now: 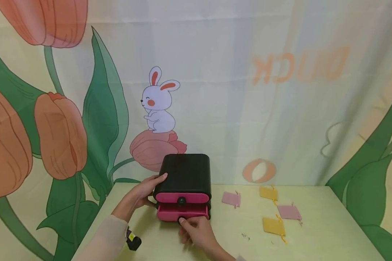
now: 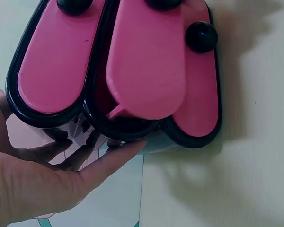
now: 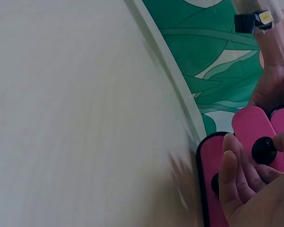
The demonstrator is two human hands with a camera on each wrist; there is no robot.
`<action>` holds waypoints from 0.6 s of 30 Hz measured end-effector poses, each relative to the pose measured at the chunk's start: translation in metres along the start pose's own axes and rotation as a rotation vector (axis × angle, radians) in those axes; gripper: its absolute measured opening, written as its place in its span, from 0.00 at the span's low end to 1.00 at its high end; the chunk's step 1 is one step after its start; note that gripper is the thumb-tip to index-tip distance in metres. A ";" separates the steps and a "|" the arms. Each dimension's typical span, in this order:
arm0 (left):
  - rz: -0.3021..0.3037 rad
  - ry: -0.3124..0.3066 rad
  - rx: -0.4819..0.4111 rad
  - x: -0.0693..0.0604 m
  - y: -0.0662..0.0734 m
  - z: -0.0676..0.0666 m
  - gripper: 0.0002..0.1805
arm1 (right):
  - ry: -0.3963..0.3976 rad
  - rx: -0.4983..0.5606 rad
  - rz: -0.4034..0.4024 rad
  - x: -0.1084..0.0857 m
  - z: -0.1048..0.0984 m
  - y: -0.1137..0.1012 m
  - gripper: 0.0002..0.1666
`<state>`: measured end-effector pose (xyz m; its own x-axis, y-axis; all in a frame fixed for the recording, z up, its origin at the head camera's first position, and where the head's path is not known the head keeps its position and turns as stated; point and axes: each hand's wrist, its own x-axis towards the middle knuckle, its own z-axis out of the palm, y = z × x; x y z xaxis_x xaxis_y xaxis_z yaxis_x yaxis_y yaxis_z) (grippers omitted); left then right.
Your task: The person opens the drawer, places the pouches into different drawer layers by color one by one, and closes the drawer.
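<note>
A black box (image 1: pixel 185 174) with pink drawers stands on the table. Its middle drawer (image 1: pixel 168 216) (image 2: pixel 146 61) is pulled partway out; the top drawer (image 1: pixel 166 197) and bottom drawer (image 2: pixel 199 99) are closed. At the box's left side, my left hand (image 1: pixel 143 192) (image 2: pixel 47 184) holds it, thumb toward the top, the other fingers partly hidden along the side. My right hand (image 1: pixel 199 232) (image 3: pixel 260 189) pinches the middle drawer's round black knob (image 3: pixel 264 150); its remaining fingers are bent below the knob. What the drawer contains cannot be made out.
Right of the box lie pink pouches (image 1: pixel 231 198) (image 1: pixel 289 212) and yellow pouches (image 1: pixel 268 193) (image 1: pixel 273 226). Small bits (image 1: pixel 245 236) lie nearer the front. Behind the table hangs a printed curtain (image 1: pixel 228 90). A black device (image 1: pixel 133 241) is on the left wrist.
</note>
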<state>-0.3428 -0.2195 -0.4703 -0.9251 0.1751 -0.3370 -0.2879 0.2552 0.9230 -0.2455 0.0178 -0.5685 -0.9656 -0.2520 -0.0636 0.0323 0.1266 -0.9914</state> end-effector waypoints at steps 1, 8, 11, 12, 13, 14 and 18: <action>0.003 -0.002 -0.004 0.000 0.000 0.000 0.56 | -0.010 0.007 0.006 -0.002 0.000 0.001 0.26; -0.001 0.002 -0.009 -0.001 0.000 -0.001 0.57 | -0.069 0.042 0.095 -0.023 0.006 0.009 0.26; 0.001 0.000 -0.003 -0.002 0.001 -0.001 0.56 | -0.062 0.042 0.139 -0.031 0.009 0.011 0.25; 0.002 -0.001 -0.003 -0.002 0.001 -0.001 0.55 | -0.058 0.039 0.147 -0.033 0.010 0.012 0.25; 0.000 0.000 -0.005 -0.001 0.002 -0.001 0.55 | -0.054 0.032 0.149 -0.035 0.011 0.013 0.24; -0.001 -0.001 -0.006 -0.001 0.002 0.000 0.54 | -0.052 0.021 0.145 -0.036 0.011 0.014 0.23; -0.006 -0.005 -0.014 -0.002 0.001 0.000 0.53 | -0.060 -0.019 0.123 -0.042 0.010 0.018 0.22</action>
<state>-0.3414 -0.2196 -0.4688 -0.9221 0.1782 -0.3435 -0.2970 0.2432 0.9234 -0.2019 0.0214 -0.5847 -0.9374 -0.2908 -0.1917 0.1439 0.1780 -0.9735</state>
